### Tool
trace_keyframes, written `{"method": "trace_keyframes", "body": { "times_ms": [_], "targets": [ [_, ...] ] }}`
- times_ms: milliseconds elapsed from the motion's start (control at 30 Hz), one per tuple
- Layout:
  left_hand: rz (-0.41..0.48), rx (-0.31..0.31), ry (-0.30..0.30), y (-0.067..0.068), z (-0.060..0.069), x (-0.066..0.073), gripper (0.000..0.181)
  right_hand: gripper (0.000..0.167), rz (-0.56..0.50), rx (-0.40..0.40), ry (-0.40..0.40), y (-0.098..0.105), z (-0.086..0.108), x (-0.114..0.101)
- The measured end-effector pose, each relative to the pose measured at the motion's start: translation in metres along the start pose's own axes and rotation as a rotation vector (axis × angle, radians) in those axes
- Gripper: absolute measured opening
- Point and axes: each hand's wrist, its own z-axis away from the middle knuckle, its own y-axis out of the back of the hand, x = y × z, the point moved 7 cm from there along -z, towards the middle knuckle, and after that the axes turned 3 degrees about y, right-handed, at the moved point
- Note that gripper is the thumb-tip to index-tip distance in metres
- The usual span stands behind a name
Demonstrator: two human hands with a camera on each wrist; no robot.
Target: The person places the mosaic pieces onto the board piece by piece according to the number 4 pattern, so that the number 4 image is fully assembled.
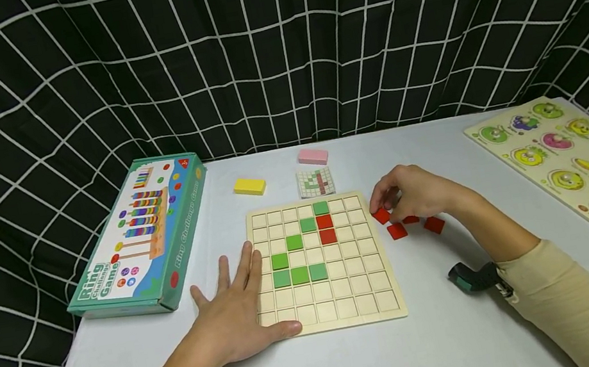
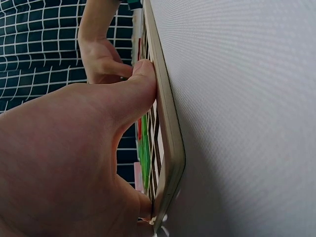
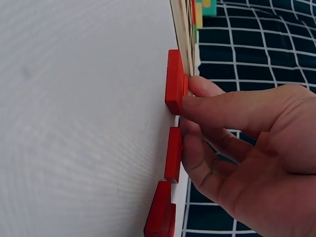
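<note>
A wooden grid board (image 1: 354,287) lies on the white table, with several green square tiles (image 1: 300,275) and red square tiles (image 1: 327,236) set in its cells. My left hand (image 1: 230,324) rests with spread fingers over the board's lower left corner, its thumb (image 2: 144,74) along the near edge. Just right of the board, my right hand (image 1: 415,192) pinches a red tile (image 1: 381,216) between thumb and fingers. Other loose red tiles, one nearer me (image 1: 397,231) and one to the right (image 1: 434,225), lie beneath and beside that hand, which partly covers another.
Behind the board lie a small pattern card (image 1: 315,183), a pink block (image 1: 313,156) and a yellow block (image 1: 250,186). A green game box (image 1: 162,231) stands left; a fruit puzzle board (image 1: 577,162) lies right. Black gridded cloth (image 1: 272,51) rises behind the table.
</note>
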Motion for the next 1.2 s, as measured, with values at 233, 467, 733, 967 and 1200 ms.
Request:
{"method": "trace_keyframes", "body": {
  "times_ms": [233,467,733,967,1200],
  "targets": [
    [0.002,-0.001,0.000,-0.001,-0.001,0.000,0.130,0.025,0.047,-0.007,0.018,0.001,0.001,-0.002],
    [-0.003,-0.005,0.000,0.000,0.000,0.001,0.130,0.026,0.075,0.002,0.020,0.005,0.004,-0.001],
    [0.002,-0.008,0.001,0.001,0.001,0.001,0.131,0.026,0.061,0.018,-0.025,0.009,0.006,-0.004],
    [0.008,-0.010,-0.001,0.000,0.001,0.001,0.131,0.023,0.011,0.041,-0.069,0.008,0.009,-0.010],
    [0.006,-0.011,0.002,0.001,0.002,0.001,0.131,0.022,-0.050,0.052,-0.077,0.003,0.009,-0.021]
  ]
}}
